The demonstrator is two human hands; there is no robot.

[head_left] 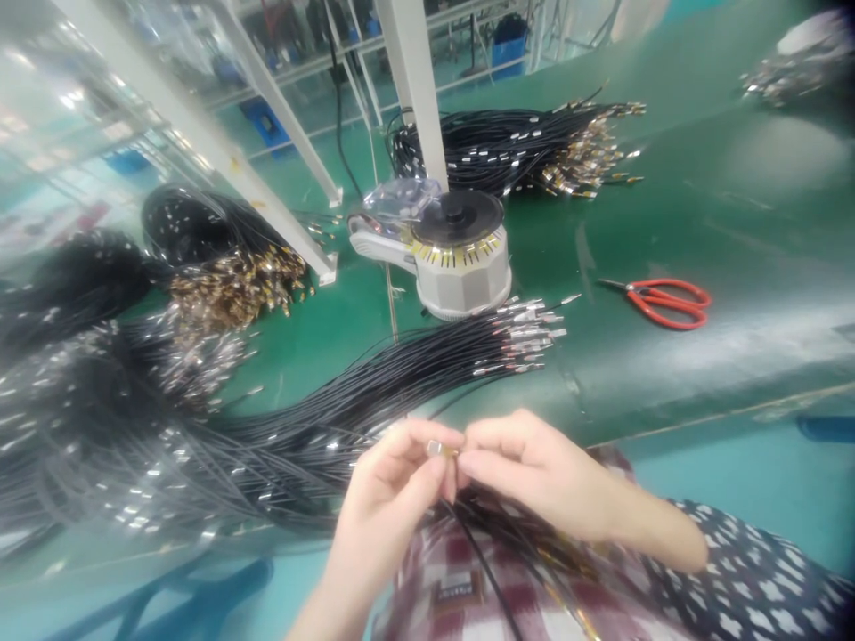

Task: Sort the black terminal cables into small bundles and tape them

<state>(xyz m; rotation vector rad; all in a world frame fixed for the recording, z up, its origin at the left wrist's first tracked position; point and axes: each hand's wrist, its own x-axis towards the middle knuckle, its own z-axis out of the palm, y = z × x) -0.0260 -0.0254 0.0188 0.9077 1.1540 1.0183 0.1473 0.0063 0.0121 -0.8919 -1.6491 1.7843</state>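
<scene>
My left hand [394, 485] and my right hand [527, 467] meet close to my body, fingertips pinched together on a small metal connector [441, 448] at the end of a thin black cable [481, 561]. The cable runs down over my lap. Just beyond my hands a bundle of black cables [401, 365] with silver tips lies across the green table [701, 223].
A grey tape dispenser [454, 254] stands at mid-table beside a white frame post [418, 89]. Red-handled scissors [664, 301] lie to the right. More cable bundles lie at the back [527, 147] and the left [220, 267]. The table edge runs just ahead of my hands.
</scene>
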